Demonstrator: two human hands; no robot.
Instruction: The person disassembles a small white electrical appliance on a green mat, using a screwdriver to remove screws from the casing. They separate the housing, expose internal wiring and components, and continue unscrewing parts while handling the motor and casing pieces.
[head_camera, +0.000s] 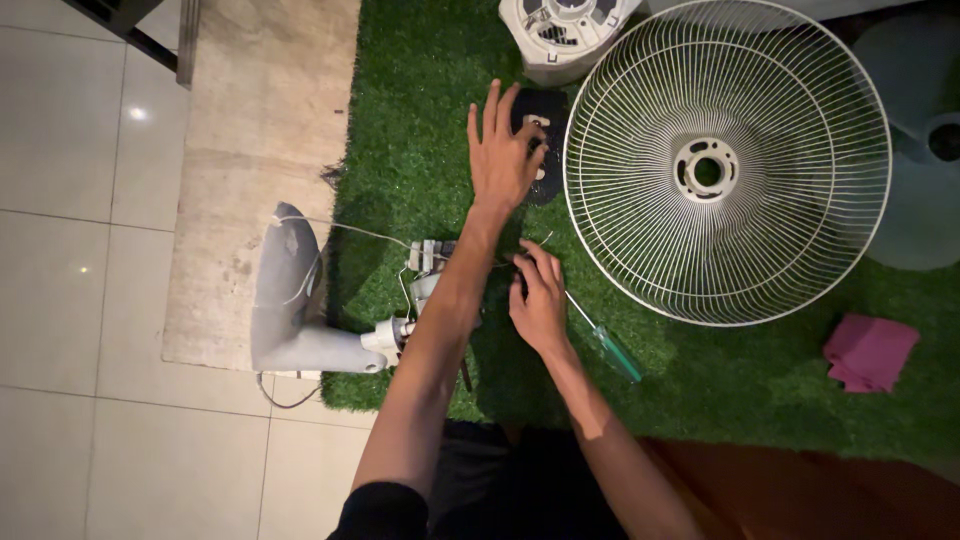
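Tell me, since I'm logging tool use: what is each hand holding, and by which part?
The right hand grips a screwdriver near the top of its shaft, green handle trailing behind. The left hand holds nothing; it rests open on a black part.

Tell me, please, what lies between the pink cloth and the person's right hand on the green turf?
In the head view, a green-handled screwdriver and bare turf lie between the right hand and the pink cloth.

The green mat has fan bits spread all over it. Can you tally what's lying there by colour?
White: 2, the round wire fan guard and the motor housing
Grey: 1, the fan stand
Black: 1, the plate under the left hand
Green: 1, the screwdriver by the right hand
Pink: 1, the cloth
Total: 6
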